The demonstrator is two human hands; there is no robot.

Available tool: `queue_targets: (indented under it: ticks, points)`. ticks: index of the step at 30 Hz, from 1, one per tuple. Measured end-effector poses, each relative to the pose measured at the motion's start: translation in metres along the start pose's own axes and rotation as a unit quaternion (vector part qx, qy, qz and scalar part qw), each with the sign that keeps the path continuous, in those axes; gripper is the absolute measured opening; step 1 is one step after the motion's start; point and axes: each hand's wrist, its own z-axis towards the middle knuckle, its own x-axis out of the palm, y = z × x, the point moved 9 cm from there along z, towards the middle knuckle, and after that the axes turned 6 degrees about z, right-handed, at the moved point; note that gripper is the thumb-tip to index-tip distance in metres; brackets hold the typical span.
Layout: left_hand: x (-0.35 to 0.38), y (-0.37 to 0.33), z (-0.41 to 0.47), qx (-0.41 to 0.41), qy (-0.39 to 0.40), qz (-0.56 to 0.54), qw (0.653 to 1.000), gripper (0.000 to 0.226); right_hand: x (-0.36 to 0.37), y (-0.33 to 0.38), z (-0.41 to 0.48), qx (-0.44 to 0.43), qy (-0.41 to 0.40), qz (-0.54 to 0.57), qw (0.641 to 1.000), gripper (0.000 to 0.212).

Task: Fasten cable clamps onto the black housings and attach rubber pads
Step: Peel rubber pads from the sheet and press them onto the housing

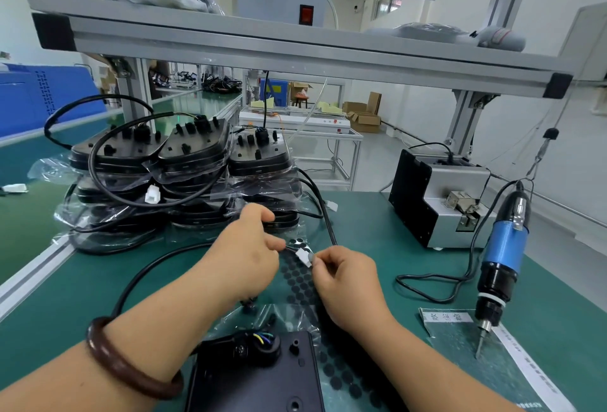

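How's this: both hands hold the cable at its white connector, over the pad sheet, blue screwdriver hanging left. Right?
No. Head view shows the blue screwdriver hanging on the right, not left. Rest stands: left hand and right hand hold the cable at its white connector, over the pad sheet.

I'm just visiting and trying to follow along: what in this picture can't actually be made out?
Head view:
Black housing: lower part cut off by the bottom edge.
White connector: right hand pinches it, left hand pinches its wires; fingers hide its ends.
Rubber pad sheet: right hand covers its middle.
Label strip: print too small to read.
Black bits by the left wrist: too small to identify.
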Motion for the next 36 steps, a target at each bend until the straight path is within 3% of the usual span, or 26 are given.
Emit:
queue_targets:
  ticks: [7, 16, 18, 20, 22, 24, 29, 36]
  points:
    - [0.036, -0.002, -0.006, -0.016, 0.087, -0.147, 0.985, 0.055, -0.002, 0.014, -0.004, -0.041, -0.012, -0.020, 0.999, 0.015]
    - [0.029, 0.005, 0.000, -0.010, 0.055, -0.178, 0.982, 0.046, 0.012, 0.032, -0.011, -0.107, 0.078, -0.045, 0.990, 0.029]
    - [0.024, 0.009, 0.002, -0.021, 0.032, -0.237, 0.971, 0.042, 0.006, 0.025, -0.008, -0.068, 0.057, -0.005, 0.996, 0.026]
    - [0.020, 0.013, 0.002, -0.037, 0.039, -0.336, 0.940, 0.036, -0.003, 0.009, -0.003, 0.026, 0.017, 0.102, 0.994, 0.015]
    - [0.022, 0.013, 0.001, -0.038, 0.080, -0.418, 0.904, 0.033, 0.003, -0.005, -0.004, 0.125, 0.031, 0.261, 0.957, 0.011]
    - [0.025, 0.011, -0.002, -0.015, 0.111, -0.431, 0.895, 0.032, 0.014, -0.003, -0.007, 0.164, 0.067, 0.364, 0.914, 0.011]
    - [0.032, 0.001, -0.005, 0.041, 0.141, -0.383, 0.912, 0.030, 0.017, 0.008, -0.008, 0.137, 0.097, 0.375, 0.912, 0.015]
    - [0.031, 0.002, -0.002, 0.052, 0.125, -0.370, 0.919, 0.031, 0.016, 0.010, -0.008, 0.145, 0.098, 0.411, 0.895, 0.018]
